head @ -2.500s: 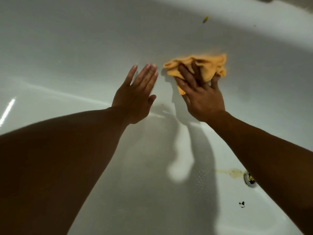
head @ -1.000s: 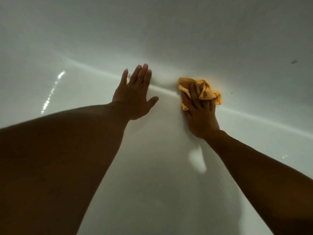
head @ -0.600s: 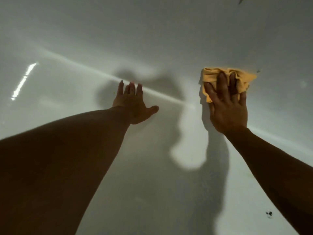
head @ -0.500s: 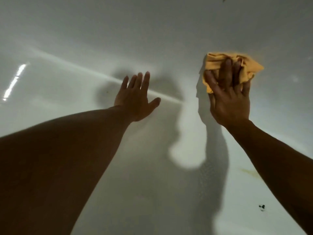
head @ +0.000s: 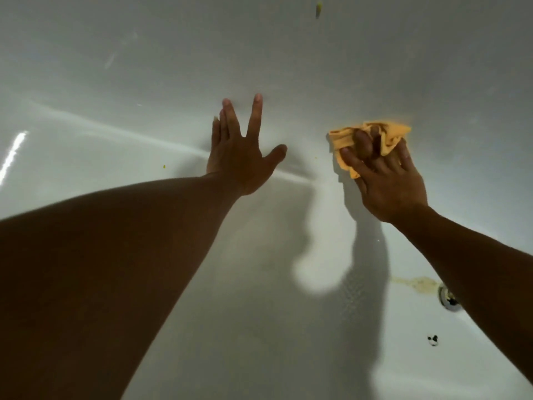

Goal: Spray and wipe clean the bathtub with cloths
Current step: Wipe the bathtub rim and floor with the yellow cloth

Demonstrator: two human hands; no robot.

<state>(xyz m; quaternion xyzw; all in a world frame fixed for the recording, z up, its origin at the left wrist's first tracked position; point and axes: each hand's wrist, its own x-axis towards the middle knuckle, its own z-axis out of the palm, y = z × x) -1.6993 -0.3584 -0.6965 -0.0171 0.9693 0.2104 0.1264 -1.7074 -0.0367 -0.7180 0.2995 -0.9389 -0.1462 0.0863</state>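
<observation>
Cloth (head: 386, 135), right of centre: soft, light, likely crumples; right hand (head: 386, 183) fingers curl into its bunched middle, judged the best hold. Left hand (head: 239, 157) fingers splay wide against tub (head: 115, 67).

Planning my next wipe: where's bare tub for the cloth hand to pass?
Bare wall above the cloth and right hand, up to the yellow speck. Bare floor below the hands, left of the stain and drain. Tight between left hand and cloth.
</observation>
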